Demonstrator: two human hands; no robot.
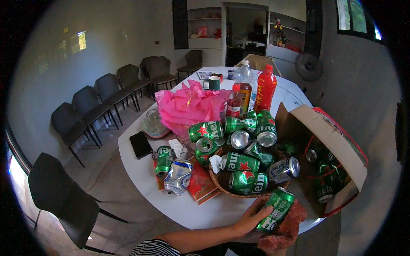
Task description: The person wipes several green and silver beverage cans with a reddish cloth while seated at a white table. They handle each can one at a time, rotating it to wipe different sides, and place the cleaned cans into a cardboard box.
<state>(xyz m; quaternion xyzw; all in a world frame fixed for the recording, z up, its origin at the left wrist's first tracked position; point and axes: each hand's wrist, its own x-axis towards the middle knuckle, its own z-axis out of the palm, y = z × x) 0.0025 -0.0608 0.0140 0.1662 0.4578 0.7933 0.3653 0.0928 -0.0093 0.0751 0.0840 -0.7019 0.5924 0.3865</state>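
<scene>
My left hand (252, 218) is closed around a green beer can (276, 210), held tilted at the table's near edge. A reddish-brown cloth (291, 222) is pressed against the can's right side and underside. My right hand (275, 251) is mostly hidden by this cloth and grips it. Just beyond the can stands a wicker basket (222, 187), heaped with several green cans (241, 162) and a silver-blue can (283, 170). To the left of the basket, a dented silver-blue can (178, 176) and a crushed green can (164, 159) lie on red-and-orange packaging (200, 183).
An open cardboard box (337, 132) holding green cans lies on its side at the right. Behind the basket are a pink plastic bag (192, 104), a red bottle (265, 89), a clear bottle (244, 81) and a mug (212, 83). A phone (140, 145) lies near the left edge.
</scene>
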